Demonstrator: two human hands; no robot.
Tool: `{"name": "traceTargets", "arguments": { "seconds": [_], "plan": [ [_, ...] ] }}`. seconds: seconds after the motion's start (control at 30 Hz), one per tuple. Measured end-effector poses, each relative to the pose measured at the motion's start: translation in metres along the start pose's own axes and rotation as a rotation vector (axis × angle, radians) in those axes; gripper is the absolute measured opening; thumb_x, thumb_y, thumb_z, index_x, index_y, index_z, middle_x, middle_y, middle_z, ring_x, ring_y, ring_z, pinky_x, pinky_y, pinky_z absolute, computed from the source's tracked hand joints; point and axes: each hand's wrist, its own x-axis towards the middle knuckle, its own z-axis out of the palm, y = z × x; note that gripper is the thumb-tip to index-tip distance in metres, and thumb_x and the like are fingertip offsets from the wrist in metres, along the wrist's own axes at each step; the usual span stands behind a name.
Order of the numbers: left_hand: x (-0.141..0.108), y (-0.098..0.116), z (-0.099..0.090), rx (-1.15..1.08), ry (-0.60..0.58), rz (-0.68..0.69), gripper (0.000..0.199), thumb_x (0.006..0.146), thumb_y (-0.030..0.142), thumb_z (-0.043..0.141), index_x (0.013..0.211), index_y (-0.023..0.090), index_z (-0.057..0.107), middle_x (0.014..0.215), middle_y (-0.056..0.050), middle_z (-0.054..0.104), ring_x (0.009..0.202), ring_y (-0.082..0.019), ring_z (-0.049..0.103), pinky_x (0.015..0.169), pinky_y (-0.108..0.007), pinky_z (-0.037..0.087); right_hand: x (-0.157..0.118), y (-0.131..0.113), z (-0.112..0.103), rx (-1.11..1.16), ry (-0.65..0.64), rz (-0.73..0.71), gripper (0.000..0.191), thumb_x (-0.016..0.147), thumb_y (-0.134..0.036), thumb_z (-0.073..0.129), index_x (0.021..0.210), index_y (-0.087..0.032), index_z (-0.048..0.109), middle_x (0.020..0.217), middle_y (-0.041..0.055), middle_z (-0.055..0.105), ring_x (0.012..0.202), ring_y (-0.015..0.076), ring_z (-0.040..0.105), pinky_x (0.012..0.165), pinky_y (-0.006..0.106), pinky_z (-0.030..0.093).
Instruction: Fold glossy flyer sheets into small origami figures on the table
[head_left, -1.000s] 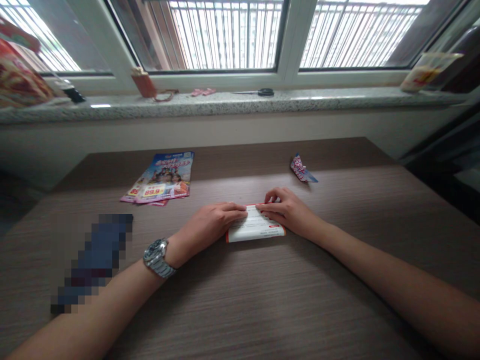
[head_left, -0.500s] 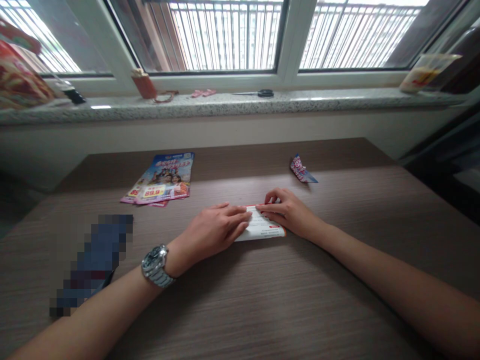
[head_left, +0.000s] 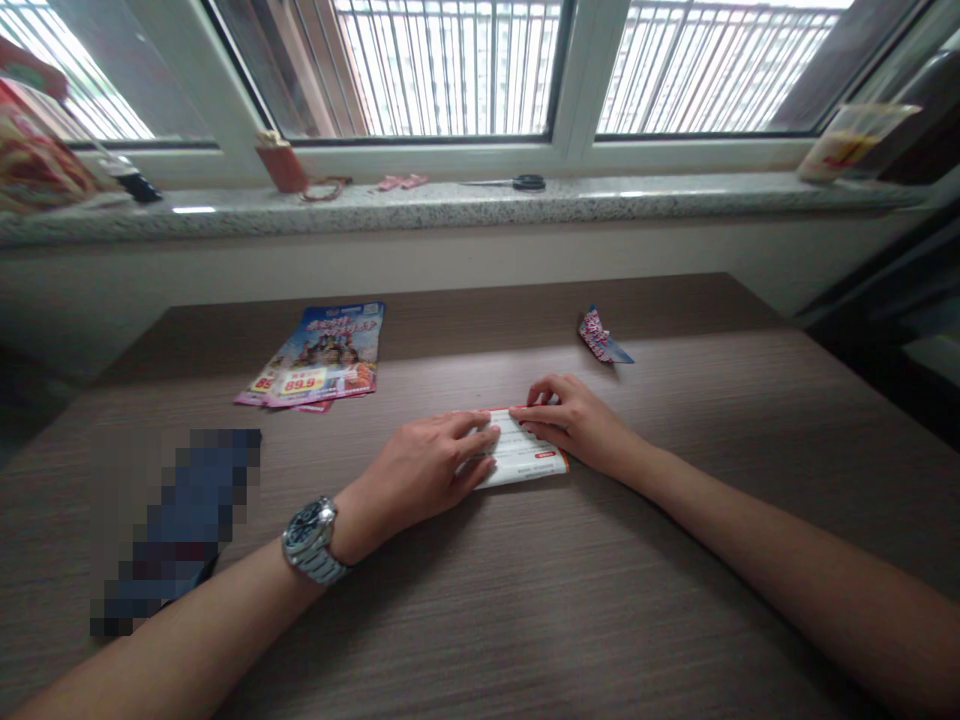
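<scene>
A folded white paper leaflet with printed lines, a red far edge and a small red label lies on the table in the middle of the head view. My left hand, with a metal watch at its wrist, rests on the leaflet's left part, fingers apart and stretched over it. On the far right part, my right hand touches the red edge with its fingertips; the index finger is bent and the others reach out over the paper. The leaflet's left end is hidden beneath my left hand.
Colourful flyers lie stacked at the back left of the wooden table. A folded paper piece stands at the back right. A pixelated dark blue object lies beside my left forearm. Scissors rest on the windowsill.
The fingers of my left hand have spread a little on the leaflet, and its near edge shows slightly more. My right hand has hardly moved. The whole view has shifted slightly.
</scene>
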Motion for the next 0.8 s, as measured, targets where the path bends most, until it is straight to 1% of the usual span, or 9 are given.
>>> {"name": "traceTargets", "arguments": {
  "seconds": [0.1, 0.23, 0.6, 0.8],
  "plan": [
    [-0.0003, 0.0008, -0.0003, -0.019, 0.002, -0.013, 0.033, 0.104, 0.039, 0.053, 0.133, 0.027, 0.062, 0.138, -0.007, 0.064, 0.113, -0.026, 0.069, 0.092, -0.039, 0.059, -0.0001, -0.0009, -0.0001, -0.001, 0.004, 0.004, 0.024, 0.099, -0.026, 0.064, 0.119, -0.031, 0.077, 0.108, 0.0096, 0.065, 0.098, 0.0240, 0.058, 0.088, 0.042, 0.051],
    [-0.0003, 0.0007, -0.0002, -0.024, 0.028, -0.015, 0.032, 0.102, 0.039, 0.057, 0.131, 0.027, 0.064, 0.136, -0.008, 0.066, 0.110, -0.025, 0.071, 0.089, -0.037, 0.059, -0.0002, -0.0006, -0.0002, 0.002, -0.001, 0.007, 0.025, 0.099, -0.027, 0.065, 0.120, -0.033, 0.077, 0.108, 0.0092, 0.065, 0.098, 0.0240, 0.059, 0.088, 0.042, 0.051],
    [-0.0001, 0.0014, 0.0004, -0.040, -0.004, -0.027, 0.033, 0.101, 0.039, 0.059, 0.132, 0.028, 0.060, 0.139, -0.006, 0.063, 0.116, -0.026, 0.068, 0.092, -0.038, 0.058, -0.0004, 0.0002, -0.0007, 0.002, -0.004, 0.001, 0.026, 0.098, -0.025, 0.066, 0.121, -0.032, 0.077, 0.108, 0.0092, 0.065, 0.097, 0.0236, 0.059, 0.088, 0.042, 0.051],
    [-0.0005, 0.0011, 0.0017, -0.029, 0.019, -0.020, 0.042, 0.100, 0.040, 0.060, 0.140, 0.028, 0.057, 0.139, -0.007, 0.063, 0.117, -0.026, 0.067, 0.093, -0.038, 0.058, -0.0005, 0.0010, 0.0001, 0.000, 0.004, 0.000, 0.026, 0.098, -0.027, 0.066, 0.121, -0.033, 0.077, 0.108, 0.0089, 0.065, 0.097, 0.0234, 0.059, 0.088, 0.041, 0.051]
  ]
}}
